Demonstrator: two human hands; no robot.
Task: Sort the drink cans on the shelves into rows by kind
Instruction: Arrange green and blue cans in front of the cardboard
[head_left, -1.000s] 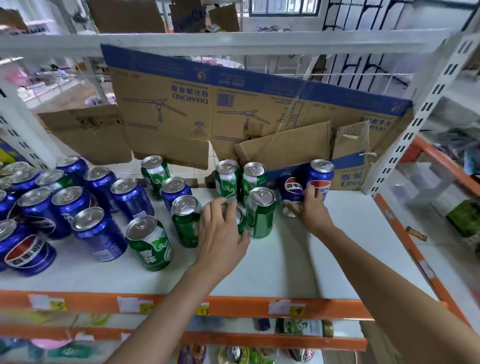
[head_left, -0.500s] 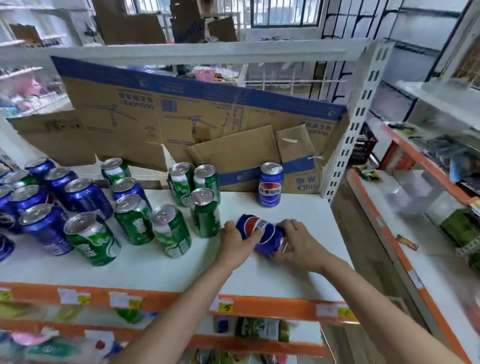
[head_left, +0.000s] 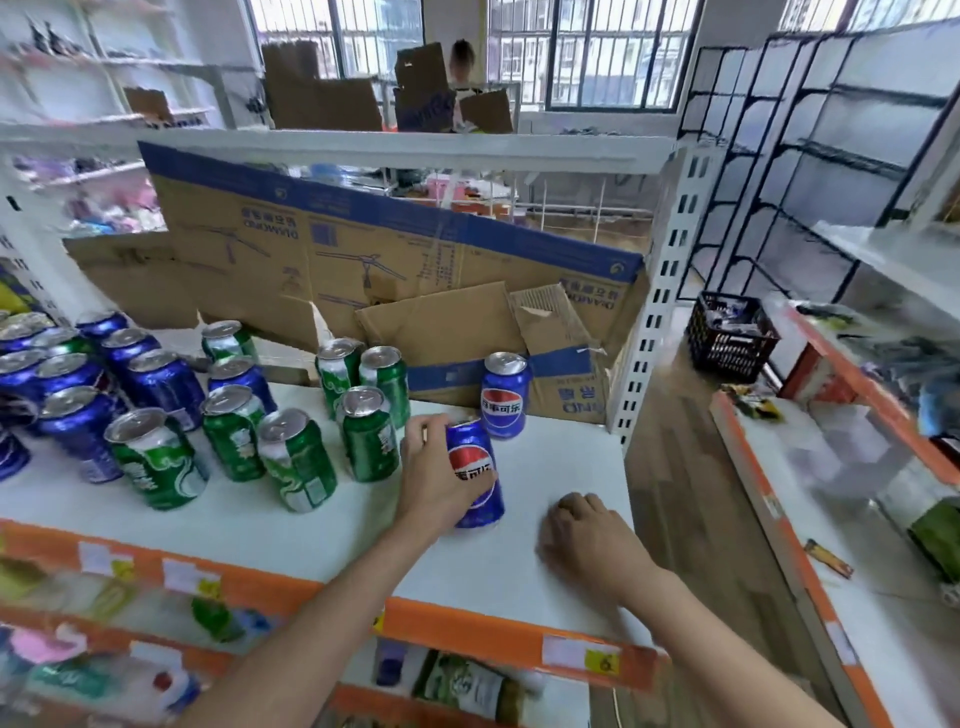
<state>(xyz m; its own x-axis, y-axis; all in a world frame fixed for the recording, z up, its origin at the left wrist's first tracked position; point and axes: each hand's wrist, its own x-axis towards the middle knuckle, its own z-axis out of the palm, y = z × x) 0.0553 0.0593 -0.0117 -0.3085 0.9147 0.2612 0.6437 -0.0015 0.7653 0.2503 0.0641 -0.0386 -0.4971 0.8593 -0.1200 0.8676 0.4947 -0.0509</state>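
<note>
While gripping blue can (head_left: 475, 478) in left hand (head_left: 434, 480), right hand (head_left: 592, 535) loosely curled, empty: risks toppling nearby green cans (head_left: 366, 434).

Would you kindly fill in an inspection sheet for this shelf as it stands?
Surface: white shelf with orange front edge.
Job's things: held blue can upright in front of another blue can; green cans in the middle; mixed blue and green cans at left.
Clutter: cardboard against the back.
Grippers: left hand grips the held blue can; right hand rests on the shelf, holding nothing.
Cables: nothing seen.
Surroundings: black crate on the floor.
</note>
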